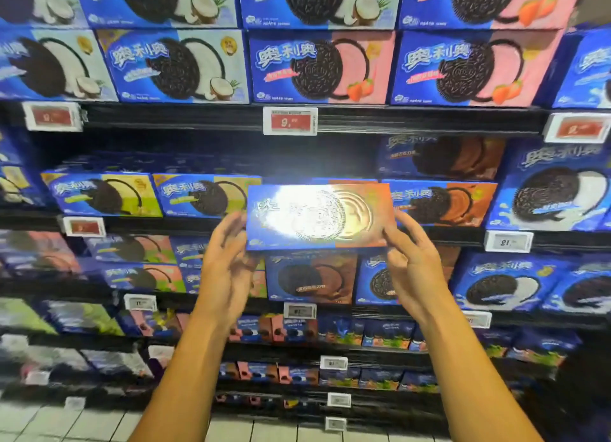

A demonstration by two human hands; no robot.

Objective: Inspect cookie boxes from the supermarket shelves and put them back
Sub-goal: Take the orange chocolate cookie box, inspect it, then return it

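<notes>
A blue and orange cookie box [319, 216] is held up in front of the second shelf, its front face toward me and washed out by glare. My left hand [228, 266] grips its lower left corner, fingers curled behind the box. My right hand [411, 264] holds the lower right corner, with the thumb on the front. Behind the box lies a dark gap in the shelf row [317, 160], between a yellow-green box [205, 195] and an orange box [439, 201].
Shelves [198, 119] of blue cookie boxes fill the view: coconut and strawberry ones above, chocolate ones [310, 278] below the held box, small packs lower down. Price tags [290, 120] line the shelf edges. Pale floor tiles [82, 425] show at the bottom.
</notes>
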